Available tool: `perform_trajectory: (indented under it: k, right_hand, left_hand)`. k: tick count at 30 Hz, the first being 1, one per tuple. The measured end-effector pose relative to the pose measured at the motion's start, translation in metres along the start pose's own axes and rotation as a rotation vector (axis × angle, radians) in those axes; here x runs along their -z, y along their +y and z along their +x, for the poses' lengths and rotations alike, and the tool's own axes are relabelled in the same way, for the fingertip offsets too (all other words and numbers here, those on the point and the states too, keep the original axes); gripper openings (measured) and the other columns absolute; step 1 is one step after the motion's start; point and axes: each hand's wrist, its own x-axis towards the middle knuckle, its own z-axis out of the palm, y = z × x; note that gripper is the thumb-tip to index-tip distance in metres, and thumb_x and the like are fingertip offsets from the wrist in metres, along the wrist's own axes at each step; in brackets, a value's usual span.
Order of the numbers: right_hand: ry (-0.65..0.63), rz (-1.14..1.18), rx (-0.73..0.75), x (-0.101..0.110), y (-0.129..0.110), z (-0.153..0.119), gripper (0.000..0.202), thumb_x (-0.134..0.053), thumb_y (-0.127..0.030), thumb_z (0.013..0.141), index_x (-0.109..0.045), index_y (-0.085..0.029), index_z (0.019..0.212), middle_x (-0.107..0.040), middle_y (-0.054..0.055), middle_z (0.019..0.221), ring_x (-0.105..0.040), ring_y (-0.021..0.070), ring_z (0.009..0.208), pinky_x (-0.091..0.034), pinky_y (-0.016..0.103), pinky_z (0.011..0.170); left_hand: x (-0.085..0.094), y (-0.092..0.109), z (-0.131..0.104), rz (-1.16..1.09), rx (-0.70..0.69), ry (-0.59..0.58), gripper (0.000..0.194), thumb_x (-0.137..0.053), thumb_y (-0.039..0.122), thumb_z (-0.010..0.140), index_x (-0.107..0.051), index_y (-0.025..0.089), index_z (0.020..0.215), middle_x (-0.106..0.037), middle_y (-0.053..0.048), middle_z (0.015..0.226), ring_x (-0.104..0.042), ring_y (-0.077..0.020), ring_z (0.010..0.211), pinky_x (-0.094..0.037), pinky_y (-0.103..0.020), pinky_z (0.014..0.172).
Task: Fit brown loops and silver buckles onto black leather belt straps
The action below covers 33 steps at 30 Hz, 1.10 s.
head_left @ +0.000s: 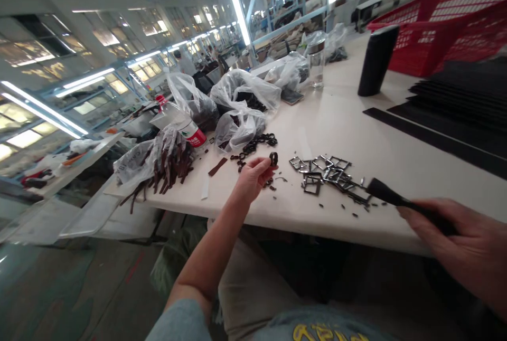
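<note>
Between the thumb and fingers of my left hand (pixel 255 174) is a small dark loop (pixel 273 159), held just above the white table (pixel 293 214). More dark loops (pixel 259 143) lie behind that hand. My right hand (pixel 459 240), at the right edge, is wrapped round a black strap (pixel 396 197) whose wide end points left. Near the strap's tip lies a pile of metal buckle frames (pixel 332 172), with several small dark pieces scattered around it. A short brown strip (pixel 217 167) rests to the left of my left hand.
Brown strips (pixel 172 164) spill from a plastic bag at the left, beside a red-labelled bottle (pixel 192 132). Clear bags (pixel 245 90) and a glass jar (pixel 316 64) stand behind. At right are a black cylinder (pixel 378 61), black sheets (pixel 467 98) and a red basket (pixel 430 40).
</note>
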Motion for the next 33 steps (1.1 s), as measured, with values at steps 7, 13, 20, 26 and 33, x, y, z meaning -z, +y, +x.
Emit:
perform_trajectory:
  k: [7, 13, 20, 26, 33]
  right_hand:
    - [0.058, 0.021, 0.332, -0.001, -0.082, 0.01, 0.016, -0.052, -0.027, 0.1, -0.065, -0.02, 0.093, -0.072, 0.004, 0.078, -0.068, 0.0204, 0.071, -0.042, 0.031, 0.061]
    - [-0.004, 0.028, 0.309, -0.004, -0.083, 0.001, 0.02, -0.053, -0.028, 0.098, -0.068, -0.019, 0.09, -0.069, 0.005, 0.075, -0.065, 0.0201, 0.067, -0.042, 0.031, 0.059]
    - [-0.21, 0.37, 0.286, 0.012, -0.08, -0.011, 0.017, -0.053, -0.03, 0.098, -0.065, -0.022, 0.089, -0.069, 0.001, 0.074, -0.064, 0.0164, 0.064, -0.047, 0.029, 0.062]
    - [-0.292, 0.479, 0.274, 0.016, -0.077, -0.019, 0.016, -0.055, -0.031, 0.098, -0.066, -0.023, 0.089, -0.067, 0.0, 0.072, -0.062, 0.0149, 0.062, -0.045, 0.027, 0.061]
    - [-0.342, 0.544, 0.263, 0.008, -0.077, -0.03, 0.016, -0.056, -0.029, 0.097, -0.067, -0.021, 0.089, -0.068, 0.001, 0.072, -0.061, 0.0146, 0.062, -0.046, 0.027, 0.059]
  left_hand:
    - [-0.069, 0.001, -0.094, -0.801, 0.335, -0.136, 0.047, -0.091, 0.044, 0.056, -0.059, 0.016, 0.076, -0.069, 0.001, 0.076, -0.069, -0.0104, 0.068, -0.053, -0.02, 0.064]
    - [-0.08, 0.003, -0.101, -0.77, 0.3, -0.154, 0.047, -0.091, 0.043, 0.056, -0.055, 0.017, 0.072, -0.064, 0.004, 0.07, -0.067, -0.0085, 0.065, -0.053, -0.019, 0.065]
    - [-0.071, -0.003, -0.106, -0.776, 0.372, -0.42, 0.058, -0.091, 0.05, 0.053, -0.069, 0.02, 0.098, -0.067, 0.001, 0.079, -0.06, -0.0074, 0.059, -0.05, -0.019, 0.056]
    - [-0.069, -0.004, -0.107, -0.65, 0.395, -0.539, 0.058, -0.09, 0.06, 0.045, -0.064, 0.018, 0.076, -0.058, 0.002, 0.07, -0.05, -0.0058, 0.051, -0.041, -0.02, 0.048]
    - [-0.071, -0.008, -0.111, -0.696, 0.492, -0.762, 0.06, -0.088, 0.063, 0.044, -0.054, 0.02, 0.068, -0.051, 0.002, 0.067, -0.039, -0.0056, 0.048, -0.03, -0.021, 0.042]
